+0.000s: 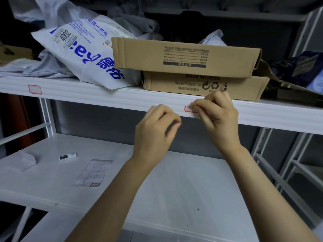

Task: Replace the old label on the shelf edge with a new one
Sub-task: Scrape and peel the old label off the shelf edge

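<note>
Head view: two hands are raised at the front edge [122, 100] of the upper shelf. The right hand [218, 116] is against the edge, fingers curled and pinched on a red-bordered label [189, 109]; only the label's left end shows past the fingertips, lying on the edge, and whether the covered part is stuck down or lifted cannot be told. The left hand [155, 130] hangs just below the edge and left of the label, fingers curled loosely inward with thumb near forefinger, holding nothing that can be seen.

A second red-bordered label [35, 89] sits flat on the same edge, well to the left.

On the upper shelf lie two cardboard boxes, one [185, 56] stacked on the other [204, 85]. A white bag [82, 55] with blue print leans against their left side, overhanging the edge a little.

On the lower shelf [174, 189] are three loose things, all at the left: a label sheet [93, 172] with one red-bordered label left at its near end, a small white stick [67, 156] with a dark band, and a folded white paper [23, 160].
</note>
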